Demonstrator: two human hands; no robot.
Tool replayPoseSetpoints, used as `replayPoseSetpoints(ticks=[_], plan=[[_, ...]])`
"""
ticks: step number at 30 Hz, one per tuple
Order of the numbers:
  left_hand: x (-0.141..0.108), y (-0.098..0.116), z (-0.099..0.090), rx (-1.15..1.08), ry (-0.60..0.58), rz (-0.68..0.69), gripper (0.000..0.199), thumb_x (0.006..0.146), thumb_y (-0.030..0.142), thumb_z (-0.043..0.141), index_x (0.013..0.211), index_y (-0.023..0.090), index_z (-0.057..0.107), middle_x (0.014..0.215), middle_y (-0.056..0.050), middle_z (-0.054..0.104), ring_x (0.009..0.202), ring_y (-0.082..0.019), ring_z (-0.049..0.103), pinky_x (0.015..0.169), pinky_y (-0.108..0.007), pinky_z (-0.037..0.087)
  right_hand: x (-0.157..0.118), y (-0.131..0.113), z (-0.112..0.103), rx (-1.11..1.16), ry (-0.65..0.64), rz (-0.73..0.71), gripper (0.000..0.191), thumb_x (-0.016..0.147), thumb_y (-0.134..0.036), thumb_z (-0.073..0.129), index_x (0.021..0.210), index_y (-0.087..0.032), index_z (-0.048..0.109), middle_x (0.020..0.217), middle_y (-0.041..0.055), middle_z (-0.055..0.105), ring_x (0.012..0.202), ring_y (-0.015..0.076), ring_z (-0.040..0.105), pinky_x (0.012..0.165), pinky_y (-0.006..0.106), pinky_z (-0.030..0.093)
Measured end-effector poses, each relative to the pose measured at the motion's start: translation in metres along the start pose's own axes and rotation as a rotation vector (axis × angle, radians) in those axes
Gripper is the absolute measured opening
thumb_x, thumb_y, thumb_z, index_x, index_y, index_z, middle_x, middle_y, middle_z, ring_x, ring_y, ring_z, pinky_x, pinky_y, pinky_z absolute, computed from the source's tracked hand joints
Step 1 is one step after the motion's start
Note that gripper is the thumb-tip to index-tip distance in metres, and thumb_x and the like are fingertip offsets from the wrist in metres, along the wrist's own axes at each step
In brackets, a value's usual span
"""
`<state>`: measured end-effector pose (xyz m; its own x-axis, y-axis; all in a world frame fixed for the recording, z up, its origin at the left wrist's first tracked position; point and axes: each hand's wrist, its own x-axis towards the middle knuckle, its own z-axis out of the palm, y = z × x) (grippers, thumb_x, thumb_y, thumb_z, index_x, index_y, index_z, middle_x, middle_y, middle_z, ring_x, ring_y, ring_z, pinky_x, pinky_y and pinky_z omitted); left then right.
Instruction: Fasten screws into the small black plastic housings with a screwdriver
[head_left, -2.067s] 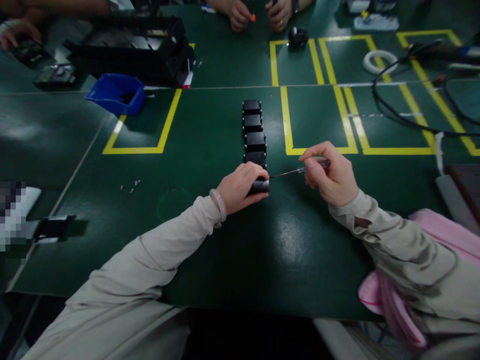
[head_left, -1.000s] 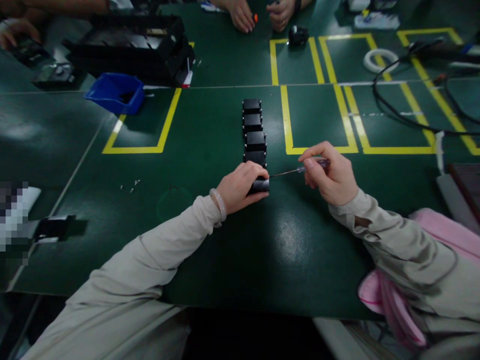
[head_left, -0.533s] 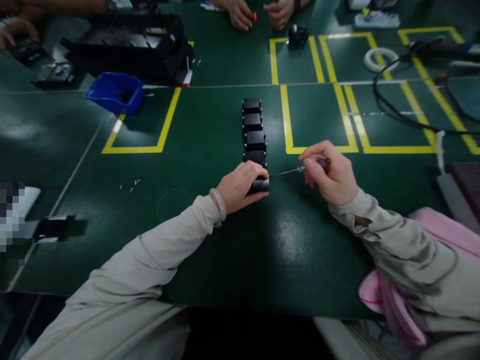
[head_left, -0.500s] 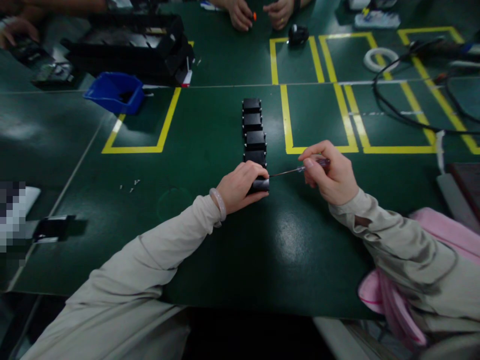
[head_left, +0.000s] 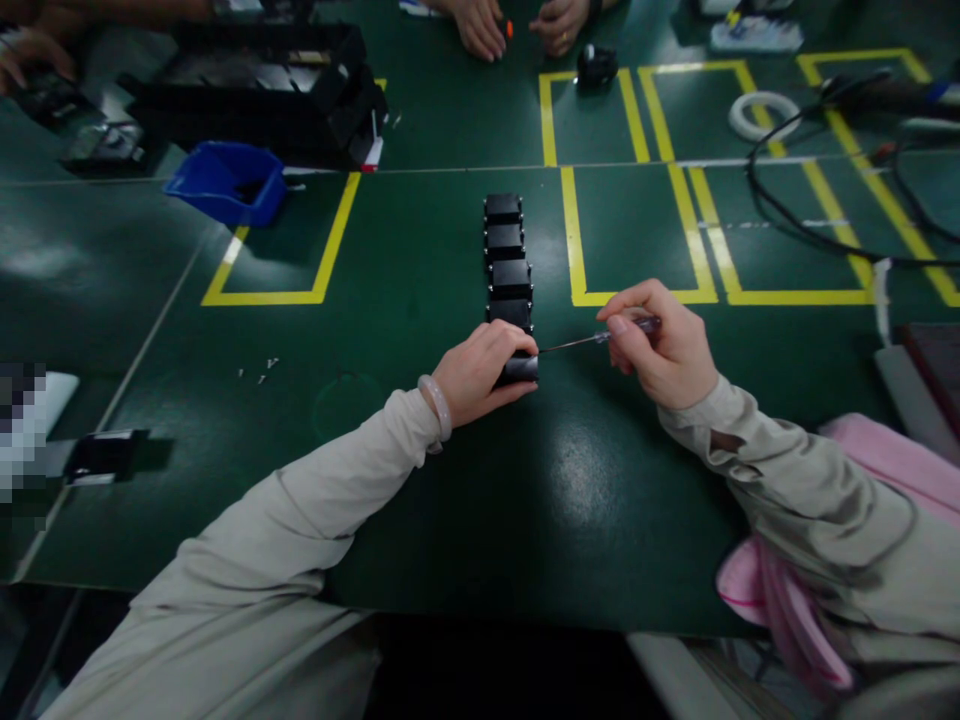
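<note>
My left hand (head_left: 484, 372) is closed round a small black block (head_left: 521, 370) at the near end of a row. Its fingers cover much of the block. In my right hand (head_left: 660, 345) is a screwdriver (head_left: 577, 343) with a clear purplish handle and thin shaft, held almost level. The tip meets the right side of the block, close to my left fingertips; exactly what it touches is too small to tell. Beyond the block, several like black blocks (head_left: 511, 278) with small screws along their sides stand in a line.
Several loose screws (head_left: 262, 372) lie to the left. A blue bin (head_left: 225, 185) and a black tray (head_left: 262, 110) stand at the far left. Across the table are a co-worker's hands (head_left: 480, 28). A black cable (head_left: 787, 220) and white ring (head_left: 763, 117) lie to the right.
The view has shifted very slightly. Both hands, the block and the screwdriver keep the same places.
</note>
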<state>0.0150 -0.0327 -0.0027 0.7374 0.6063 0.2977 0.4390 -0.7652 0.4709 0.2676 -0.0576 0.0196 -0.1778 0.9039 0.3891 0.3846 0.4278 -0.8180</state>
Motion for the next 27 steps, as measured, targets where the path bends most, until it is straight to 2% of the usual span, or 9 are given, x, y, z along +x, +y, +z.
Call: replayPoseSetpoints(ticks=[9, 18, 27], plan=[[-0.0001, -0.0002, 0.0004, 0.009, -0.007, -0.002, 0.030, 0.092, 0.032, 0.063, 0.115, 0.018, 0.050, 0.115, -0.010, 0.060, 0.109, -0.025, 0.057, 0.095, -0.042, 0.050, 0.0009, 0.0002, 0.0006, 0.011, 0.003, -0.007, 0.016, 0.097, -0.039, 0.055, 0.095, -0.024, 0.056, 0.059, -0.0063, 0.054, 0.042, 0.0076, 0.049, 0.042, 0.025, 0.038], [-0.0005, -0.0010, 0.0006, 0.005, -0.001, 0.006, 0.031, 0.092, 0.032, 0.063, 0.115, 0.018, 0.050, 0.115, -0.010, 0.060, 0.109, -0.024, 0.056, 0.095, -0.042, 0.050, -0.0001, 0.0037, 0.0003, 0.018, -0.001, -0.019, 0.010, 0.097, -0.032, 0.055, 0.102, -0.023, 0.054, 0.062, -0.0065, 0.054, 0.046, 0.0075, 0.049, 0.044, 0.024, 0.039], [-0.0010, -0.0013, 0.0008, 0.002, -0.001, 0.000, 0.031, 0.092, 0.032, 0.063, 0.116, 0.018, 0.050, 0.116, -0.010, 0.060, 0.110, -0.024, 0.056, 0.095, -0.042, 0.050, 0.0010, -0.0019, 0.0000, 0.008, -0.016, 0.003, 0.013, 0.098, -0.035, 0.053, 0.094, -0.023, 0.055, 0.052, -0.0078, 0.052, 0.037, 0.0073, 0.048, 0.038, 0.023, 0.035]])
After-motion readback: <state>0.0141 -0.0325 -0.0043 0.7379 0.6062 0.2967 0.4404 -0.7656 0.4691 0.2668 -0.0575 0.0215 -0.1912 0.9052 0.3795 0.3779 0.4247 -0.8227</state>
